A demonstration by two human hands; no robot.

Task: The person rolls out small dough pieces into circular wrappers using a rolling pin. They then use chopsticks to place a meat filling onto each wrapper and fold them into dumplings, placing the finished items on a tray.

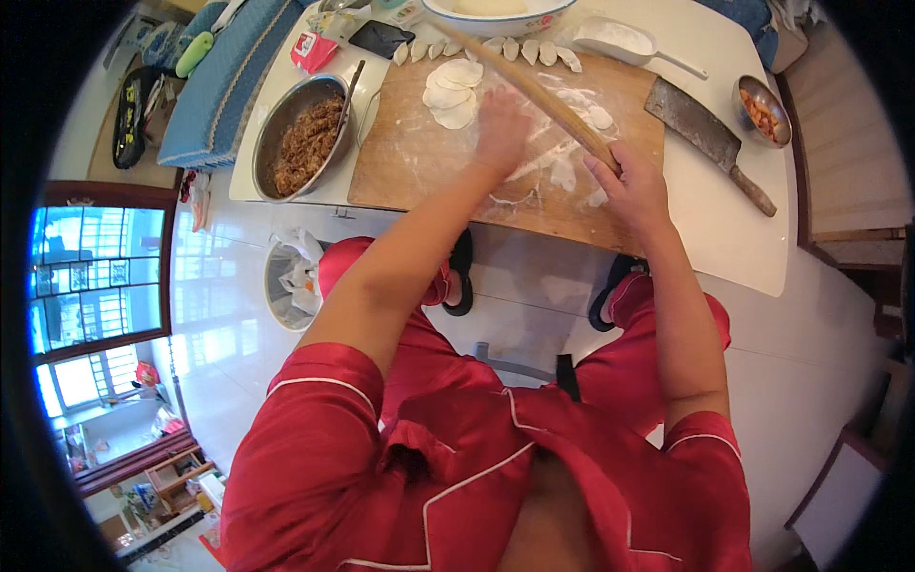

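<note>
My right hand (632,182) grips the near end of a wooden rolling pin (547,100), which slants up and left above a floured wooden board (414,161). My left hand (504,129) reaches over the board, left of the pin; it is blurred, and what lies under its fingers is hidden. Just left of it lies a stack of round dough wrappers (452,96). Small dough pieces (599,116) and flour lie to the right of the pin. Along the board's far edge stands a row of folded dumplings (529,51).
A metal bowl of brown filling (307,146) sits at the board's left. To the right lie a cleaver (697,129) and a small metal bowl (765,111). Beyond the board are a flour scoop (616,41), an enamel basin (532,25) and a black phone-like object (381,38).
</note>
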